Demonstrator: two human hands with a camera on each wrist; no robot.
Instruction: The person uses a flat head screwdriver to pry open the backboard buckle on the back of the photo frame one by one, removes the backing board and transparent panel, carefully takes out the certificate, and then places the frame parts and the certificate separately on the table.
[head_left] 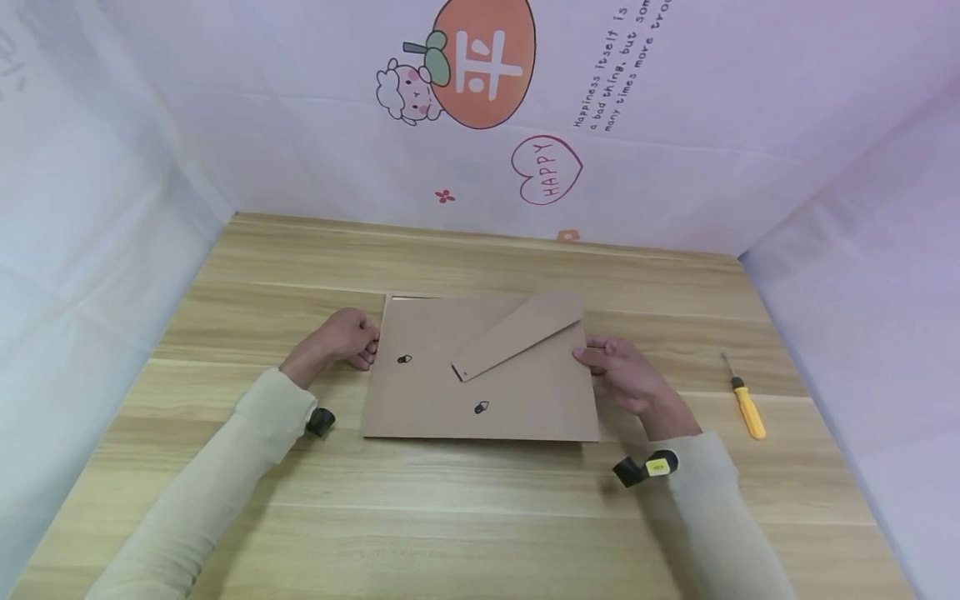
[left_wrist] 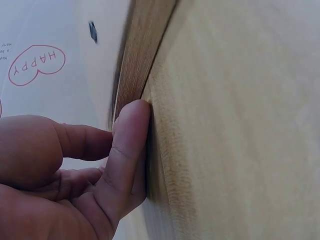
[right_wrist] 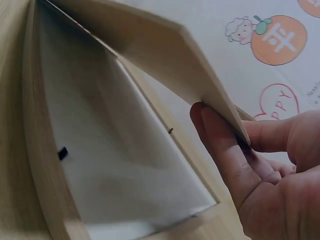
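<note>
Brown rectangular board point(head_left: 532, 375), wood-grained frame point(right_wrist: 37, 125)

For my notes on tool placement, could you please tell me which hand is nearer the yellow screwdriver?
Right. The right hand pinches the backing board, left of the screwdriver; the left hand is farther left, at the left side of the frame.

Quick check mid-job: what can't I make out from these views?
- Front face of the frame: turned downward, unseen in every view.
- Exactly how the left hand meets the frame's edge: left wrist view, its own fingers cover the contact.
- Screwdriver tip shape: head view, too small.
- Full wall lettering: head view, cut off by the top edge.
</note>
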